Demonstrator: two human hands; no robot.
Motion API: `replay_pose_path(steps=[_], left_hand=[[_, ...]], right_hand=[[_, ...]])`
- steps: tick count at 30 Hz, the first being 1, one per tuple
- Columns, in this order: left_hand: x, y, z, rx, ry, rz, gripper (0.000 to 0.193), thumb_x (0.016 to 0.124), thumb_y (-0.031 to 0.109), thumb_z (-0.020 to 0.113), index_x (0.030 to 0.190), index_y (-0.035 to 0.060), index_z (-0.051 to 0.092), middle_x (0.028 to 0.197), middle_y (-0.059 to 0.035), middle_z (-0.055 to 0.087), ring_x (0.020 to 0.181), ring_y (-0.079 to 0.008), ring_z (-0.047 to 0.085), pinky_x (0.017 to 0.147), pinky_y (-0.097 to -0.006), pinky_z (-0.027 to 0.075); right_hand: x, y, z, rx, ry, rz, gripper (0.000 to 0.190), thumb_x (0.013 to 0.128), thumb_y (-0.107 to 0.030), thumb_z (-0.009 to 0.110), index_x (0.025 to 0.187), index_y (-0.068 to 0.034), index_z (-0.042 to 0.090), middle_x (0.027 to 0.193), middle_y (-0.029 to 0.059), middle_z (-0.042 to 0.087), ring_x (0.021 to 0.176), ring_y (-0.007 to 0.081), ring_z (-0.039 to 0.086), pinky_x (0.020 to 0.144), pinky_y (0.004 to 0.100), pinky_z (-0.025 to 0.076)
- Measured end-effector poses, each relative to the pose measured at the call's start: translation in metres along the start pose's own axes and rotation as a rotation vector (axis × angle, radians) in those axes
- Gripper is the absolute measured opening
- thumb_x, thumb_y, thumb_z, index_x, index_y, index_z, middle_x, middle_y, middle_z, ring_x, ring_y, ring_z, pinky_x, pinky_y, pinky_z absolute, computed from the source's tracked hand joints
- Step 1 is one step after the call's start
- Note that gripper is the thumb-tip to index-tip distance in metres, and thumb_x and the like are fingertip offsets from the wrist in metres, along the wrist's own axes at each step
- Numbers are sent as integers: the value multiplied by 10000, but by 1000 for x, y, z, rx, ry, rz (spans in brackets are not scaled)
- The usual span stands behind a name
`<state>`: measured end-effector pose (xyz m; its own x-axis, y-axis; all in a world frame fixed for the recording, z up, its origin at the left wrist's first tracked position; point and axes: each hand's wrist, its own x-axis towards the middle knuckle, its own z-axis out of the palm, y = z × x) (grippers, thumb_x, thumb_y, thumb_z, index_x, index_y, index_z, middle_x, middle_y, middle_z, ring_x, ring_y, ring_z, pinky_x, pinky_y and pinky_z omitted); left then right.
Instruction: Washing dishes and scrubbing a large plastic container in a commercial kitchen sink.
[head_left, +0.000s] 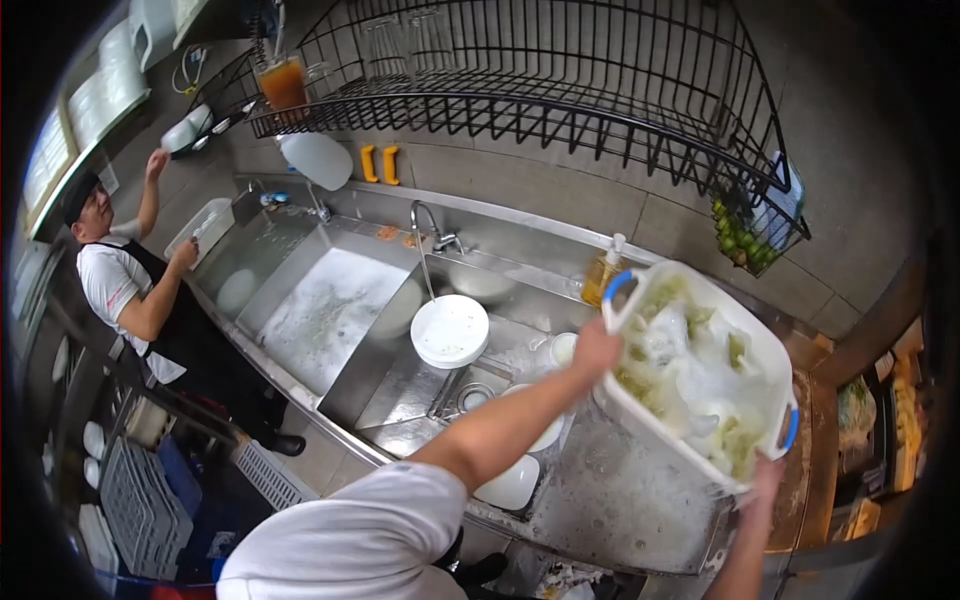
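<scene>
A white plastic tub (686, 450) with blue-gripped handles is held up over the right end of the steel sink counter, somewhat tilted. My left hand (600, 346) holds its near left rim, below one blue grip. At the lower right corner, my right hand (761, 484) holds it close to the other blue grip. Inside the tub are cloudy greenish suds (705, 375) with whitish pieces, too blurred to name. A wet, foam-streaked steel drainboard (630, 495) lies beneath. Behind the tub's left handle stands a pump bottle of yellow liquid (602, 274).
Stacked white bowls (450, 330) sit under a running faucet (424, 217); a foamy basin (330, 315) adjoins. White dishes (510, 484) lie near the front edge. Overhead hangs a black wire rack (525, 105) with glasses and limes. A co-worker (142, 292) stands left, holding a white tray (201, 231).
</scene>
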<state>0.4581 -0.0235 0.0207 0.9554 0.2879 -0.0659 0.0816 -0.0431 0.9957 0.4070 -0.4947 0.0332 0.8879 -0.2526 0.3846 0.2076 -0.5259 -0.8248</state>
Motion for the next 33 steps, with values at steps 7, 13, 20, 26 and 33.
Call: replay_pose_path(steps=[7,13,20,26,33], left_hand=[[-23,20,-4,-10,-82,-146,477,868,89,650,1340,22,669,1259,-242,753,1190,-380,728,1055,-477,539],[-6,12,9,13,39,44,542,866,67,628,1405,12,631,1294,-279,731,1243,-421,710,1070,-497,537],[-32,10,3,68,123,-22,570,890,108,616,1448,1,579,1368,-291,689,1310,-407,669,1109,-488,511],[-26,15,2,-43,153,106,653,886,86,597,1528,2,510,1446,-299,634,1383,-423,607,1166,-482,459],[-27,48,-10,-101,-56,-10,666,902,115,622,1546,5,496,1449,-297,636,1399,-394,603,1179,-484,449]], right_hand=[[1,22,2,466,80,422,509,977,-72,641,1480,-7,594,1374,181,697,1159,340,736,966,493,624],[0,63,-7,552,46,511,514,981,-89,653,1476,28,581,1332,191,710,1103,342,746,921,497,636],[78,-8,20,340,-89,365,518,981,-83,647,1482,29,580,1339,187,709,1113,341,743,930,493,632],[129,-48,39,274,-199,343,520,981,-78,641,1486,30,579,1344,183,708,1122,340,741,939,490,630],[37,-4,43,358,-16,434,524,981,-72,634,1492,31,578,1350,179,707,1133,339,738,948,486,627]])
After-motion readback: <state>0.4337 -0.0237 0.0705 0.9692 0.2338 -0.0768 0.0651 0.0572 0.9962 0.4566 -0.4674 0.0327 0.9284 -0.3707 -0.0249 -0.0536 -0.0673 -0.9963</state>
